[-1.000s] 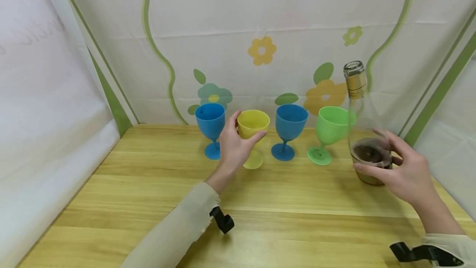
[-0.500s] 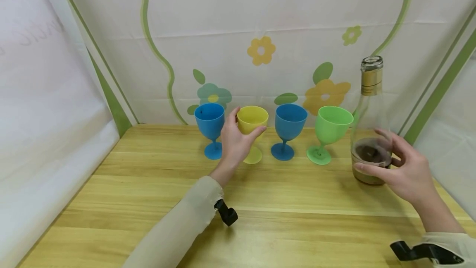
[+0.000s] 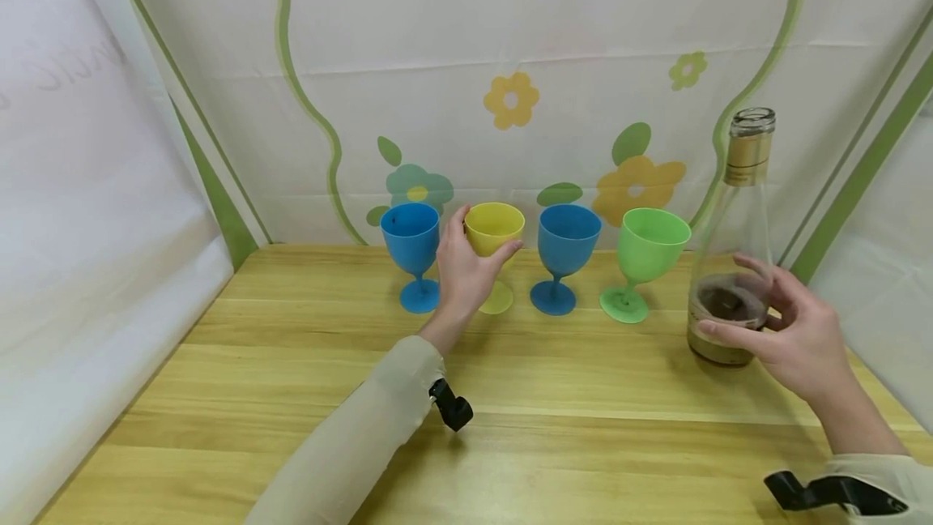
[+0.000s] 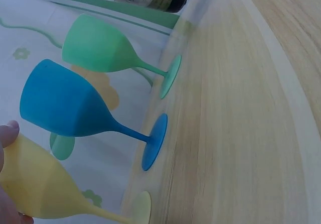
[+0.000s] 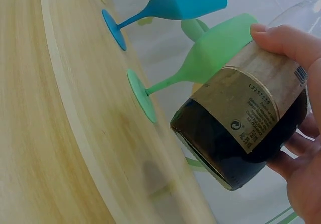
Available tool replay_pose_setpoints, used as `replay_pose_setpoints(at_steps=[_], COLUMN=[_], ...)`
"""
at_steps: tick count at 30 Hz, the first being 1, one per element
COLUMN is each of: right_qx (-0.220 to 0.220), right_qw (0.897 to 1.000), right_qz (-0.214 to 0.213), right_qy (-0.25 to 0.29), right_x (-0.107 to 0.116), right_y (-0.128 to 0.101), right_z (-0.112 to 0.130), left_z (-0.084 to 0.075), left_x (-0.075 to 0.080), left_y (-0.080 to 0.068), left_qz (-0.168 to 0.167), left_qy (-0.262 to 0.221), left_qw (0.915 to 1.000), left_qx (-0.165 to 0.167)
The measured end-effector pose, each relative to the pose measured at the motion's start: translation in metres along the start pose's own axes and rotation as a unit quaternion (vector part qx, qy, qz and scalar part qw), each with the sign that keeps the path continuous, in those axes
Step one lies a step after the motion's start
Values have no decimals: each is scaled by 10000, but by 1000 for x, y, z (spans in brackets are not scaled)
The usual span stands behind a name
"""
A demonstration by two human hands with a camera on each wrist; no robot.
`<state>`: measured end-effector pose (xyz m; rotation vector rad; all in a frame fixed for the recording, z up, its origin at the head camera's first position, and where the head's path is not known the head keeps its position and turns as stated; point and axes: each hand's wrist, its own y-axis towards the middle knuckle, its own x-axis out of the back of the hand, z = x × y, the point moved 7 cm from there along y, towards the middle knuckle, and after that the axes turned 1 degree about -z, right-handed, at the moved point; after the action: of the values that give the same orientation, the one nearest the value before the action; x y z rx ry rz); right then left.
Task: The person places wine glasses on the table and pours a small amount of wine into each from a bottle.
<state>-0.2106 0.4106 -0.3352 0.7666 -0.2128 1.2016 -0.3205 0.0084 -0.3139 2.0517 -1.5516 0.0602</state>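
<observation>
My left hand (image 3: 466, 274) grips a yellow goblet (image 3: 496, 225) round its bowl, thumb on the near side. The goblet stands upright between two blue goblets, the left one (image 3: 411, 237) and the right one (image 3: 569, 241). At the right, my right hand (image 3: 798, 335) holds a clear glass wine bottle (image 3: 720, 345) low on its body, fingers wrapped behind it. Dark liquid fills the bottle's lower part, and its mouth is uncapped. A printed label (image 5: 241, 111) shows in the right wrist view. The bottle leans slightly right, its base close over the table.
A light green goblet (image 3: 652, 245) stands between the right blue goblet and the bottle. All the goblets form a row along the back of the wooden table (image 3: 554, 444). Behind them hangs a white cloth (image 3: 437, 31) printed with flowers; more cloth closes both sides.
My left hand has shifted the yellow goblet slightly back, into the row. The bottle has swung from leaning left to nearly upright, its neck moving right, while my right hand stays almost in place.
</observation>
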Motion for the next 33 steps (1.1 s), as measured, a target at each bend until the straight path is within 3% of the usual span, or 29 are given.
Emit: replay_pose_setpoints(at_steps=[8, 17, 26, 33], right_qx=[-89, -120, -116, -111], right_qw=[10000, 9999, 9999, 9999], right_qz=[33, 44, 44, 63], right_qy=[2, 29, 4, 5], right_x=[0, 1, 1, 0], right_y=[0, 0, -1, -1], right_z=[-5, -7, -6, -3], left_z=[1, -3, -10, -7], left_x=[0, 11, 30, 57], left_y=[3, -8, -26, -39], left_qz=[-75, -220, -363, -503], left_qy=[-52, -5, -313, -594], left_qw=[9999, 9992, 9971, 9949], left_qx=[-60, -323, -589, -645])
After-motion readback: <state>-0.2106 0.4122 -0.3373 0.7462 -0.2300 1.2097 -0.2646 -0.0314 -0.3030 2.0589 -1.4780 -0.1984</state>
